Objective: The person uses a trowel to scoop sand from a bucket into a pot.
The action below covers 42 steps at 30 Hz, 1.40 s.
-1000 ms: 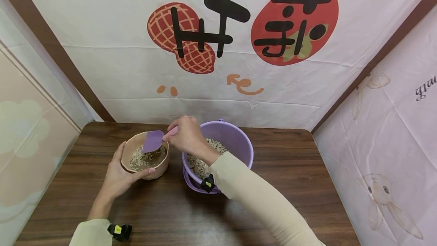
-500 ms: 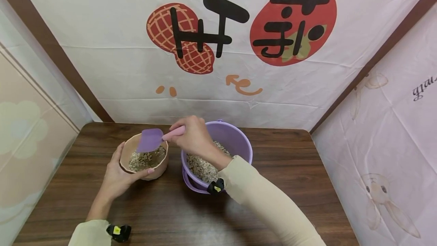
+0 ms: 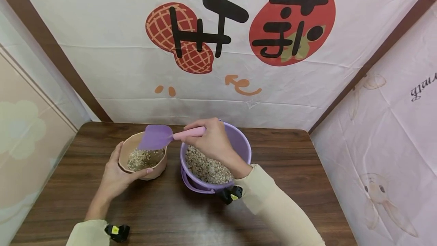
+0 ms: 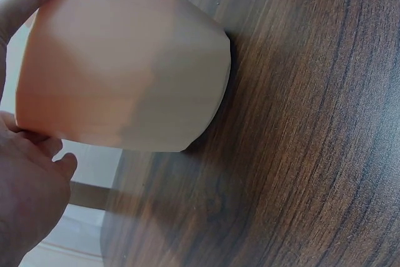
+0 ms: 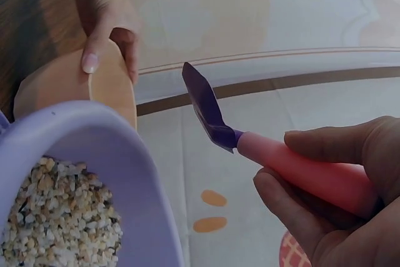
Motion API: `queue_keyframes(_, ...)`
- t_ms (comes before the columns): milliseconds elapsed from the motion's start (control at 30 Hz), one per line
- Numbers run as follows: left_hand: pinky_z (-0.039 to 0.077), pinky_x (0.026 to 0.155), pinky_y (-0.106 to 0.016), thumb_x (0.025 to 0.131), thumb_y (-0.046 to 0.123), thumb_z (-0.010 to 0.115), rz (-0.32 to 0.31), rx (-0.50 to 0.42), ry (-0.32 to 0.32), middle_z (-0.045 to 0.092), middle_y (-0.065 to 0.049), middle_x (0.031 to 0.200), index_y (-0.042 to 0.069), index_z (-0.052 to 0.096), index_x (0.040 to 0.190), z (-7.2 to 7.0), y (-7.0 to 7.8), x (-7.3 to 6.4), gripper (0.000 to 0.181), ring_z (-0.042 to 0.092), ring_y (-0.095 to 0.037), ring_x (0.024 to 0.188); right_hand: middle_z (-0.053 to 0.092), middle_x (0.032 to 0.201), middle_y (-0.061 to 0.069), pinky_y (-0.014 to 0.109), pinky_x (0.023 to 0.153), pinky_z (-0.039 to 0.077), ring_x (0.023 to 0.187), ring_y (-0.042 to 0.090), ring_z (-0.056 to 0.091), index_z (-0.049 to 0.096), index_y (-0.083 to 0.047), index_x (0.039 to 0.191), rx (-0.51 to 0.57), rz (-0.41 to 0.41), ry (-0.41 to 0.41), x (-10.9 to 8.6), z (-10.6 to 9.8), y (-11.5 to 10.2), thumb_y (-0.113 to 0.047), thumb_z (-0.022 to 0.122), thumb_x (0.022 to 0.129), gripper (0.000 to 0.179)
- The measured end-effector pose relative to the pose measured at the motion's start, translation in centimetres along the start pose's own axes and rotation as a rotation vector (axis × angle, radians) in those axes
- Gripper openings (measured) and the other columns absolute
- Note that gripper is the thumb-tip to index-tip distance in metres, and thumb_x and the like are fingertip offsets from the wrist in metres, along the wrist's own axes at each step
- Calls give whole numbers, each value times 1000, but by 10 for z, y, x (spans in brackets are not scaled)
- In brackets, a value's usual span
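Observation:
My left hand grips a peach-coloured faceted flowerpot, thumb along the near side and fingers round the left. Small stones lie inside it. In the left wrist view, the pot's wall fills the upper left, tilted by the camera angle. My right hand holds a small trowel by its pink handle. Its purple blade overlaps the pot's far rim in the head view and looks bare in the right wrist view. Beneath that hand stands a purple bucket holding gravel.
Bucket and pot stand side by side toward the back of a dark wood table. The bucket's handle hangs down at its near side. Printed cloth hangs behind the table and along both sides.
My right hand has moved right with the trowel, from beside the pot to over the bucket, and the blade has risen from the pot's opening. My left hand stays on the pot.

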<state>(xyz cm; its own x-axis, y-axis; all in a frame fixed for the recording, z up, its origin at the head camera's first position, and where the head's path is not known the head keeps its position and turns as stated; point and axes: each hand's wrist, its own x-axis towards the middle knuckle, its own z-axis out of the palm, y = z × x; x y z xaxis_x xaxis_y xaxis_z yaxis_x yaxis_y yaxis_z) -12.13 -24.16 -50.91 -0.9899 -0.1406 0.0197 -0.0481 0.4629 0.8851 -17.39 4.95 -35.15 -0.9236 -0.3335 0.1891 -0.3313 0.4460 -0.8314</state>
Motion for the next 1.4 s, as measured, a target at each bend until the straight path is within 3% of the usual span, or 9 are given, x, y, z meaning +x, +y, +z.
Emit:
queue_keyframes(300,24,112,-69,69,25,96,12,-14,1,18,-30,162,10,2,164,0,0,1,135,26,-51,143,77,90,-9,27,75,57,87,5,69,83,-14,95,63,-3,47,-14,-22,10,-19,90,78,19)
queue_keyframes(533,26,111,-68,69,26,96,6,-3,6,20,-31,161,9,2,164,0,0,1,135,30,-51,141,77,92,-4,28,64,56,79,10,68,83,-15,96,100,28,93,-24,-39,18,-14,90,78,20)
queue_keyframes(833,25,112,-69,68,26,97,12,4,14,21,-31,161,7,3,164,0,1,1,135,29,-51,142,77,86,0,32,60,59,72,17,70,82,-13,96,162,55,141,-39,-55,37,-12,88,79,18)
queue_keyframes(1100,26,111,-67,69,24,97,16,-10,14,22,-31,161,8,3,164,1,2,1,135,31,-49,141,78,89,4,27,67,58,85,17,73,81,-10,99,167,118,193,-58,-67,60,-17,90,78,24)
queue_keyframes(1400,27,111,-67,69,26,97,12,-7,12,23,-30,161,9,2,164,0,1,1,135,32,-48,141,78,90,6,32,68,61,84,18,74,81,-7,100,202,179,232,-76,-75,83,-14,90,78,24)
